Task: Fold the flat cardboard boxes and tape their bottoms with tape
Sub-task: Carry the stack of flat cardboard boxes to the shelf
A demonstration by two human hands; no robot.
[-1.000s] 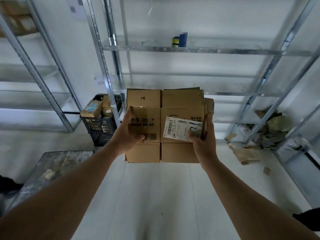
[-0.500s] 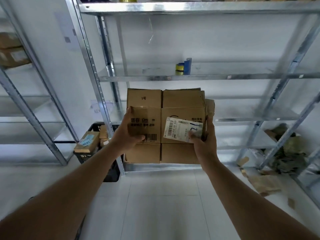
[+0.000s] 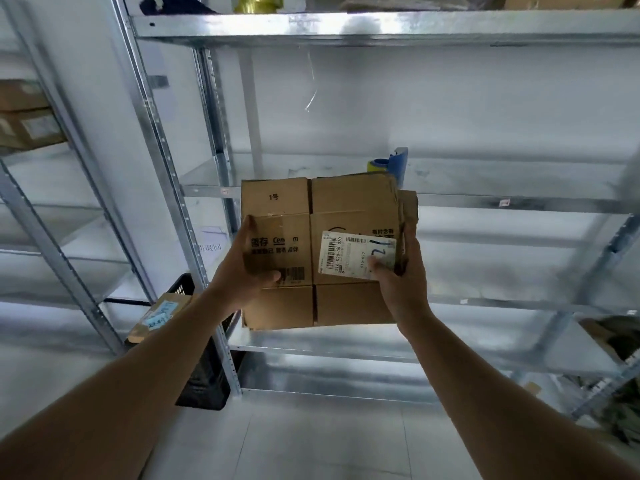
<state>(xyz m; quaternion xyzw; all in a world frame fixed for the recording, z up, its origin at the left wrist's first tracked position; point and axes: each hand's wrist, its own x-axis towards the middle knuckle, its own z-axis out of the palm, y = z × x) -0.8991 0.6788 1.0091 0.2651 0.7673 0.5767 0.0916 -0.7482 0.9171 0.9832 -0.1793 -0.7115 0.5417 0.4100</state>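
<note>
I hold a flat brown cardboard box [image 3: 349, 209] upright in front of me with both hands. My left hand [image 3: 242, 271] grips its left edge, thumb across the printed front. On the right edge, my right hand [image 3: 398, 282] grips with its thumb on the white shipping label [image 3: 349, 254]. More flattened cardboard shows behind the front sheet at the right edge. A yellow tape roll in a blue dispenser [image 3: 389, 166] stands on the metal shelf [image 3: 485, 202] just behind the box's top right corner.
Metal shelving [image 3: 381, 29] fills the view ahead; another rack [image 3: 52, 244] stands to the left. A black crate [image 3: 204, 375] with small boxes sits on the floor at lower left. Cardboard scraps and bags lie at lower right. Another yellow roll [image 3: 258, 3] sits on the top shelf.
The view has tilted upward and closer to the shelves. The box stays gripped by both hands and now sits higher against the shelving, near the tape dispenser.
</note>
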